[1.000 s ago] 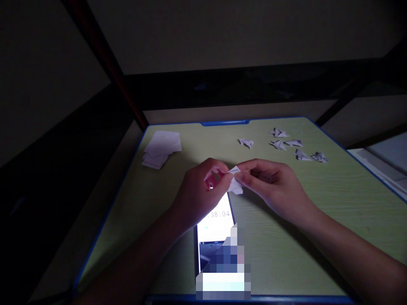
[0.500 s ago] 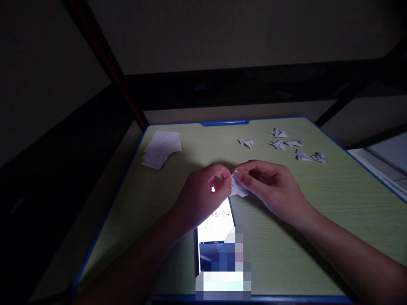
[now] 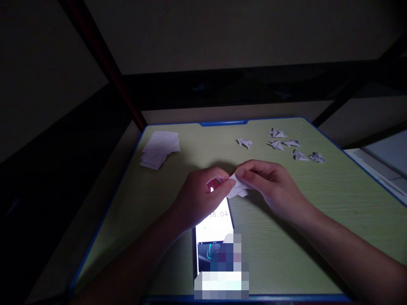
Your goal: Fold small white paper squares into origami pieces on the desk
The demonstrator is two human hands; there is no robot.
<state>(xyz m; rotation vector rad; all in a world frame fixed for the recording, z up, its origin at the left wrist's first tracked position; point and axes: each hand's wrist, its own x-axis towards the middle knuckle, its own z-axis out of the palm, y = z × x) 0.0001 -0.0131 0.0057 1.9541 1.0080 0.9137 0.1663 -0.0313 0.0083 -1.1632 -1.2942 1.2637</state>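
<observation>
Folded paper (image 3: 237, 191) in 2 hands (image 3: 199, 197) (image 3: 275, 182)

Looks forward and down from the wearer's head, facing across the table (image 3: 318, 245) toward the wall (image 3: 222, 34) behind it, near enough to take in most of the table's top and to set the left hand (image 3: 199, 197) and right hand (image 3: 275, 182) just below the middle of the view.

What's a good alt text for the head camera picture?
A person's left hand and right hand hold a small folded white paper near a lit phone on a greenish table. Beyond them, six folded paper shapes lie toward the right and a stack of paper sheets lies at the left.
</observation>
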